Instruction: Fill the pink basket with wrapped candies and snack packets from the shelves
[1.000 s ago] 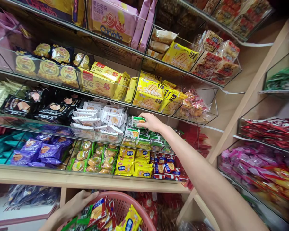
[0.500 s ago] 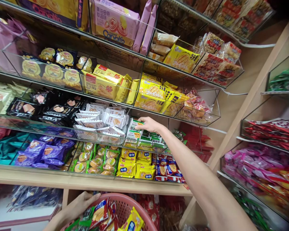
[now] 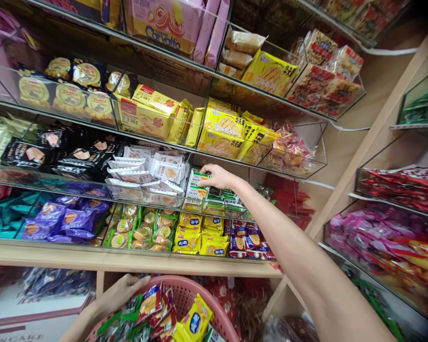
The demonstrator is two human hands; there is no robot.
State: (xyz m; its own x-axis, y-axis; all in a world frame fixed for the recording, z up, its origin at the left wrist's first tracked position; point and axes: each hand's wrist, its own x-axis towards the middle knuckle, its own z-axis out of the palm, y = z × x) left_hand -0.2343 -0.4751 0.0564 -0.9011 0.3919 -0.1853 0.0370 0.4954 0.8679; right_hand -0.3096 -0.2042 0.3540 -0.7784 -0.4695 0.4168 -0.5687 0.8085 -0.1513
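My right hand reaches into a clear shelf bin and its fingers are closed on a green and white snack pack on top of a stack of like packs. My left hand grips the far rim of a pink plastic basket at the bottom of the view. The basket holds several snack packs, among them yellow, red and green ones.
Clear acrylic bins on wooden shelves hold white packs, black packs, purple packs, yellow packs and yellow biscuit boxes. More bins of red and pink sweets stand at the right. A carton sits low on the left.
My right hand has stayed on the green and white pack, shifting slightly left and closing tighter on it. The left hand keeps its hold on the basket rim. The view wobbled a little.
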